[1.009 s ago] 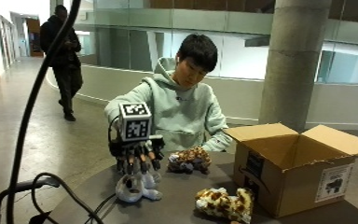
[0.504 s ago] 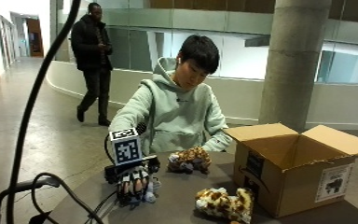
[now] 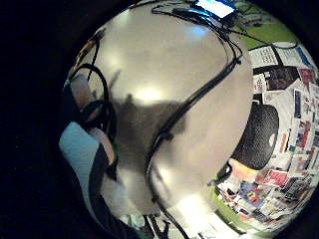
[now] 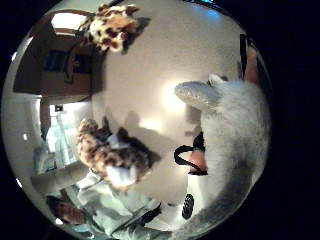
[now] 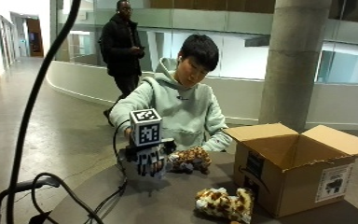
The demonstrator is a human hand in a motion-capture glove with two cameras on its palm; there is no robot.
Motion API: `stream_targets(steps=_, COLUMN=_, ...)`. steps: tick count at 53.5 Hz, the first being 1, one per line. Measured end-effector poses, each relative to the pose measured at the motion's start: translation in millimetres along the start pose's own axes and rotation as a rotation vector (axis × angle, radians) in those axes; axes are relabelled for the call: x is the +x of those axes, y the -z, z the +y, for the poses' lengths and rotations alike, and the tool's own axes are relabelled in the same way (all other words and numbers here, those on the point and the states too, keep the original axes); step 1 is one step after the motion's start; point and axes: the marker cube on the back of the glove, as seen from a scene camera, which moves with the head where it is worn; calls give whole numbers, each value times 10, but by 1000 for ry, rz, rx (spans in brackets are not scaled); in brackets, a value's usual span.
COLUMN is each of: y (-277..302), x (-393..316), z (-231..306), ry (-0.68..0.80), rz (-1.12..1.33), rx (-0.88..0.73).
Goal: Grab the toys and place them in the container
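Seated in a pale mint-green hoodie (image 5: 182, 109) with a raised hood collar, long sleeves and a small dark mark on the chest, short dark hair above, 1 black glove on the right hand (image 5: 147, 161) with pale strips along its fingers.

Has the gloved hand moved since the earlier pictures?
Yes. The gloved hand, holding the grey toy, has risen off the table toward the cardboard box.
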Motion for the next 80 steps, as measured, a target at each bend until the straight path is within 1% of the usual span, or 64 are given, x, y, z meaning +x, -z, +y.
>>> stream_targets(steps=6, y=488, x=-230, z=84, ry=56, rz=-4, rx=9)
stream_targets(steps=13, y=1270, x=-572, z=165, ry=98, rz=-31, rx=69)
stream_targets(steps=19, y=2041, x=-1078, z=211, ry=138, rz=2, rx=246)
stream_targets(steps=22, y=2361, x=-1367, z=226, ry=160, rz=0, rx=307)
stream_targets(steps=26, y=2652, x=-1723, z=202, ry=200, rz=-25, rx=369)
stream_targets(steps=31, y=2907, x=-2248, z=64, ry=262, rz=-112, rx=432)
stream_targets(steps=38, y=3004, x=-2880, z=-201, ry=322, rz=-195, rx=520)
stream_targets(steps=43, y=2950, x=-3196, z=-347, ry=325, rz=-222, rx=532)
stream_targets(steps=46, y=2884, x=-3333, z=-427, ry=319, rz=-228, rx=497)
stream_targets(steps=52, y=2697, x=-3538, z=-587, ry=319, rz=-183, rx=352)
stream_targets(steps=58, y=2634, x=-3577, z=-624, ry=351, rz=-170, rx=340)
stream_targets(steps=62, y=2640, x=-3520, z=-549, ry=321, rz=-186, rx=348)
stream_targets(steps=67, y=2681, x=-3265, z=-513, ry=304, rz=-213, rx=380)
stream_targets(steps=80, y=2706, x=-2271, z=-407, ry=174, rz=-265, rx=420)
